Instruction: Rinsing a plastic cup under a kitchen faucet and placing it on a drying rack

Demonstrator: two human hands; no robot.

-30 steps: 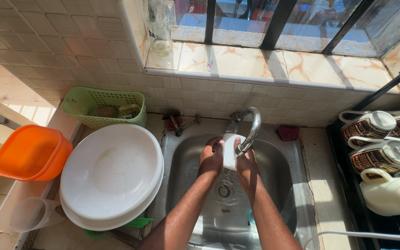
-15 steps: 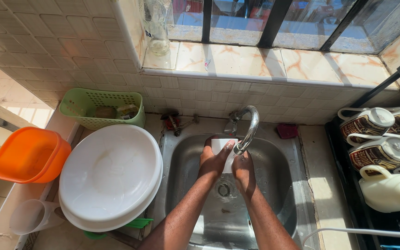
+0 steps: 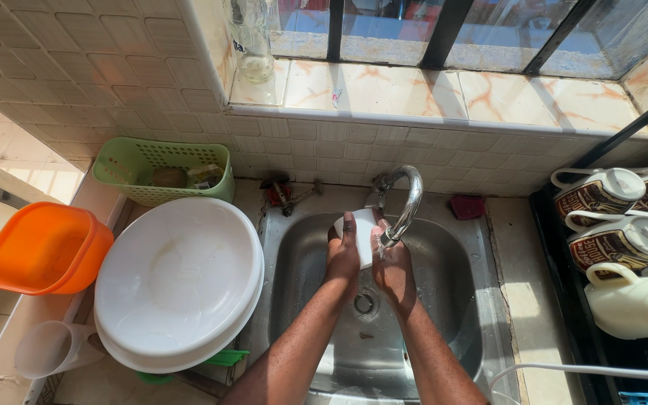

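Note:
My left hand (image 3: 344, 255) grips a small white cup-like dish (image 3: 360, 229) over the steel sink (image 3: 444, 315). Right beside it, my right hand (image 3: 392, 270) presses against the same dish, just under the spout of the curved chrome tap (image 3: 406, 201). Both forearms reach up from the bottom edge of the view. Below the hands lies the sink drain (image 3: 364, 302). Most of the dish is hidden by my fingers.
A stack of large white plates (image 3: 178, 281) sits left of the sink, with an orange tub (image 3: 43, 247), a green basket (image 3: 160, 171) and a clear jug (image 3: 50, 349) around it. Mugs (image 3: 616, 217) and a cream jug (image 3: 635, 300) fill a black rack at right. A glass bottle (image 3: 251, 41) stands on the windowsill.
My hands and the white dish have stayed under the tap, shifting only slightly as they turn the dish. The camera view has drifted a little.

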